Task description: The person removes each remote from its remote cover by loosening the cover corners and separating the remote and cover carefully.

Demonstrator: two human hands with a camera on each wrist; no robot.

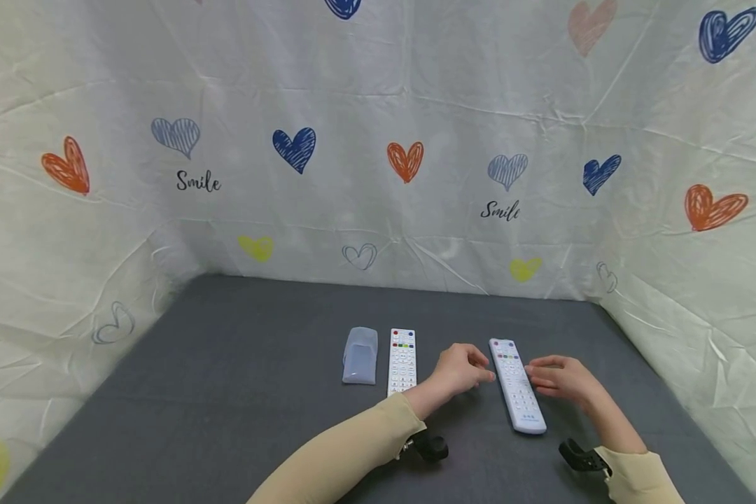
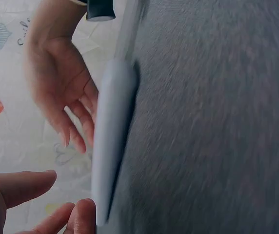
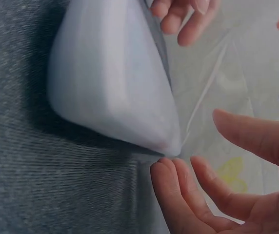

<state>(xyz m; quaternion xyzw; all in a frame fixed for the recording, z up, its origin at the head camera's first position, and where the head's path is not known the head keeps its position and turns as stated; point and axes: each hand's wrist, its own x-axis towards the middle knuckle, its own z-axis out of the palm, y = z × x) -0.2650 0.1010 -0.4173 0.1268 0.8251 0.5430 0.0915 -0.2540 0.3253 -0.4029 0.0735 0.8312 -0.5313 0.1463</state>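
Observation:
A pale remote control [image 1: 518, 388] with a thick, rounded bluish-white edge lies slightly slanted on the dark grey cloth, buttons up. Whether a cover is round it, I cannot tell. My left hand [image 1: 458, 371] is at its left side, fingers loosely bent, thumb toward the remote. On the other side, my right hand [image 1: 563, 380] has its fingertips close to the right edge. The right wrist view shows those fingers [image 3: 171, 190] by the far end of the remote [image 3: 108, 63], thumb apart. Neither hand grips anything.
Left of my left hand lies a second white remote [image 1: 402, 360], its lower end hidden behind my wrist. Beside it is a translucent bluish remote cover [image 1: 360, 357]. A white curtain [image 1: 353, 203] with printed hearts encloses the back and sides of the table [image 1: 258, 350].

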